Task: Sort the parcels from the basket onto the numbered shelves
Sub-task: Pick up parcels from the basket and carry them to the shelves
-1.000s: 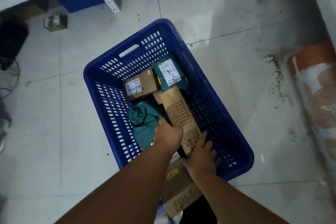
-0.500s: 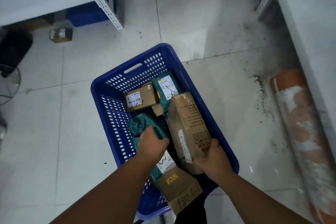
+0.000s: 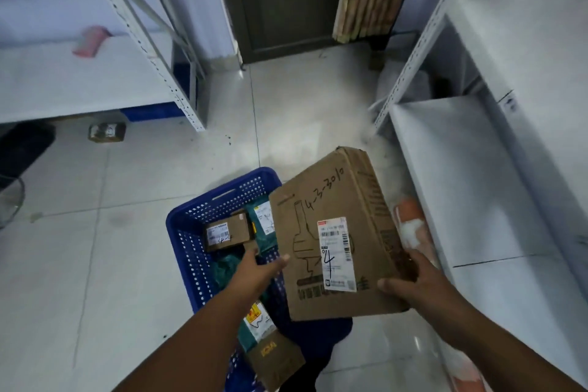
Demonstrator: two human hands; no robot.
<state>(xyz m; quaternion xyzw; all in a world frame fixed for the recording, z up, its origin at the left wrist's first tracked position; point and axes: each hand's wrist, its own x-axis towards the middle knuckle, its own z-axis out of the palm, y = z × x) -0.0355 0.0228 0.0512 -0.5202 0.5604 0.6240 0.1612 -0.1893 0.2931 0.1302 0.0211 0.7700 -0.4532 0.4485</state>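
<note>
- Open tiled floor [image 3: 133, 264] ahead and to the left, running up to a dark door [image 3: 286, 0] at the far end.
- Hemmed on both sides: left shelf unit [image 3: 79, 79] with its perforated upright leaning into view, right shelf unit [image 3: 471, 175] with bare white boards close beside the lifted parcel.
- Blue basket [image 3: 187, 251] set on the floor between the two units, far rim toward the door, near end hidden under the forearms.
- Inside the basket: small brown box [image 3: 227, 232] marked "4-4", teal mailer [image 3: 265, 223] just beside it, crumpled teal bag [image 3: 226, 267] lower down, another labelled teal mailer [image 3: 257, 325] and a brown box [image 3: 276, 356] at the near end.
- Large cardboard box [image 3: 337, 232] held above the basket's right side, tilted, broad face up, handwritten "4-3-3010" near the top edge and a white label with a large "4".
- Right hand [image 3: 410, 283] clamped on the box's lower right corner, thumb on the top face, fingers wrapped around the edge.
- Left hand [image 3: 257, 270] extended over the basket, fingers loosely spread, fingertips at the box's left edge; actual contact not clear.
- Orange-and-white roll [image 3: 410, 226] on the floor by the right shelf, partly behind the box.
- Small taped packet [image 3: 106, 132] on the floor near the left shelf's foot.
</note>
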